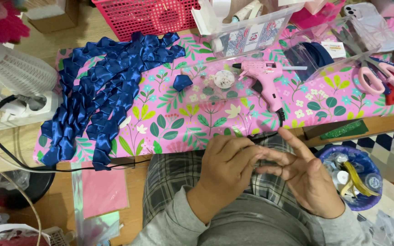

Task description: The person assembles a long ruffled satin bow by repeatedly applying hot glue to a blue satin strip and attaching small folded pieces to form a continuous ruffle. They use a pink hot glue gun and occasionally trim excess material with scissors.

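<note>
Both hands are seen low in the head view, over a lap in checked cloth, right at the near edge of the table (178, 123), which is covered in pink flowered paper. The left hand (226, 164) is curled, its fingers (238, 145) bent narrow around the black cord (263, 135) that runs from the pink glue gun (264, 79); whether the cord is actually pinched or only touched can't be told, since the knuckles hide it. The right hand (304, 175) is held open and flat, fingers (292, 142) spread wide with nothing gripped, their tips just touching the left hand's fingertips.

The glue gun is found lying on its side on the table, a bit beyond the fingers and well out of their grip, nozzle pointed away to the right. A clear plastic lid (215, 82) is seen under and beside it, with a small blue ribbon piece (182, 82) on it.

A big pile of folded blue satin ribbon (101, 91) is spread far off past the left hand. Pink scissors (381, 77) are laid well beyond the right fingers, and a bin with a blue bag (356, 175) is placed just beside the right hand on the floor.
</note>
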